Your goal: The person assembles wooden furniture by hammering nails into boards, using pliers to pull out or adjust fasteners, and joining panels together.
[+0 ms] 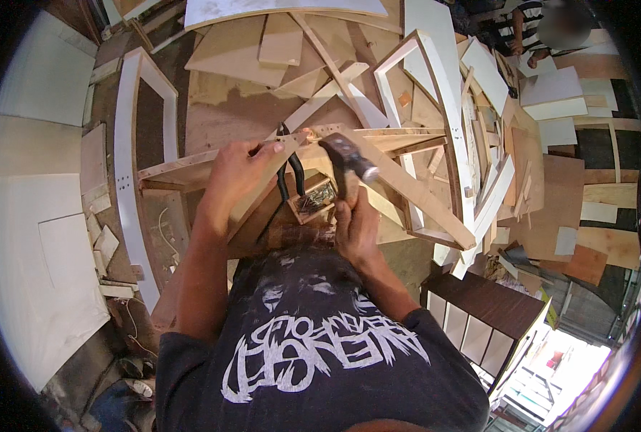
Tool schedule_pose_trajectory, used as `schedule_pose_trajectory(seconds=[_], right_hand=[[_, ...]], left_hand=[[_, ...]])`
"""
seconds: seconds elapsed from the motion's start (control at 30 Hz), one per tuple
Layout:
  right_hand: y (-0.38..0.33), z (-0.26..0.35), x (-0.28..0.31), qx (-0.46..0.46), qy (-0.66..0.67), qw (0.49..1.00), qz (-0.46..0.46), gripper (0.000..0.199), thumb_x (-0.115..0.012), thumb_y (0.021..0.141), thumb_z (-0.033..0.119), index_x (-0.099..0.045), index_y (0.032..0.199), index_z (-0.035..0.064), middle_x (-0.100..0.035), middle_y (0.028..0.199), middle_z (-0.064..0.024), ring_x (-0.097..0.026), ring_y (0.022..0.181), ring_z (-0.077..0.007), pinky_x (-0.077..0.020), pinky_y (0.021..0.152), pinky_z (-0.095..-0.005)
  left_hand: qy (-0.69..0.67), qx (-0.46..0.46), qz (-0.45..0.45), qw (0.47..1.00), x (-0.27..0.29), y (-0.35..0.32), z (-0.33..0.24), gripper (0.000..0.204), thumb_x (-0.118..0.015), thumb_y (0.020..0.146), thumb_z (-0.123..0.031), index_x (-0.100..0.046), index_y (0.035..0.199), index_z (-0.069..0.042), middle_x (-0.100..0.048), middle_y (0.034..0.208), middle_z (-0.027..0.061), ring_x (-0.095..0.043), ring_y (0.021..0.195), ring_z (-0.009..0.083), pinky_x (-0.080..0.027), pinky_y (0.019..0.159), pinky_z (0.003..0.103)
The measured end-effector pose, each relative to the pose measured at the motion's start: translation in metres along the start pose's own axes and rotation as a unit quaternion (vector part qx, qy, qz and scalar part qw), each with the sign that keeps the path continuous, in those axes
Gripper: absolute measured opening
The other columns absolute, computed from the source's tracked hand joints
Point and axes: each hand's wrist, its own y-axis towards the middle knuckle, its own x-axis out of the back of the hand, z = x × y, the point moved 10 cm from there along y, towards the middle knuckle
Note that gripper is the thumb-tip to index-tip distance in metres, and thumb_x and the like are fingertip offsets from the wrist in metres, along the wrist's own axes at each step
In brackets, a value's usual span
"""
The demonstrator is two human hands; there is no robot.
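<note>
Gripping the hammer [345, 153] by its handle, the right hand [360, 234] keeps its fingers curled round the wood, the thumb lying along it — a hold that probably gives control over short strokes; the head, slightly blurred, stands just beside the corner where the left strip [290, 146] and the right strip [415, 192] meet. The left hand [232, 174] lies over the left strip near that corner, apparently to steady it; its thumb and forefinger reach toward the strip's end, but whether they pinch anything I cannot tell, and the other fingers are hidden. Pliers [298, 173] with black handles lean beside the left strip, handles toward the person, and a small wooden box [320, 215] of nails [316, 199] sits between the forearms — both likely placed there for easy reach; beyond the hands, a long rail [183, 169] spans between two white-faced frames, which seems to support the strips.
</note>
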Motion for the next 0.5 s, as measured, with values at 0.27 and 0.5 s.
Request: schedule_pose_trajectory(seconds=[0.27, 0.5], right_hand=[[-0.005, -0.02, -0.008, -0.012, -0.029, 1.0, 0.005, 0.02, -0.053, 0.102, 0.016, -0.052, 0.115, 0.0003, -0.062, 0.079, -0.0252, -0.062, 0.074, -0.0493, -0.0479, 0.065, -0.0503], [-0.004, -0.013, -0.004, 0.042, 0.013, 0.999, -0.005, 0.02, -0.054, 0.101, 0.016, -0.052, 0.116, 0.0029, -0.062, 0.082, -0.0281, -0.061, 0.077, -0.0516, -0.0471, 0.065, -0.052]], left_hand=[[-0.063, 0.014, 0.028, 0.997, -0.009, 0.002, 0.01, 0.047, -0.065, 0.094, -0.048, -0.077, 0.102, -0.003, -0.072, 0.07, 0.0125, -0.07, 0.068, 0.0227, -0.053, 0.071, 0.038], [-0.019, 0.018, 0.02, 0.999, -0.002, -0.003, -0.003, 0.048, -0.065, 0.094, -0.048, -0.076, 0.101, -0.002, -0.071, 0.069, 0.0127, -0.07, 0.069, 0.0223, -0.052, 0.07, 0.038]])
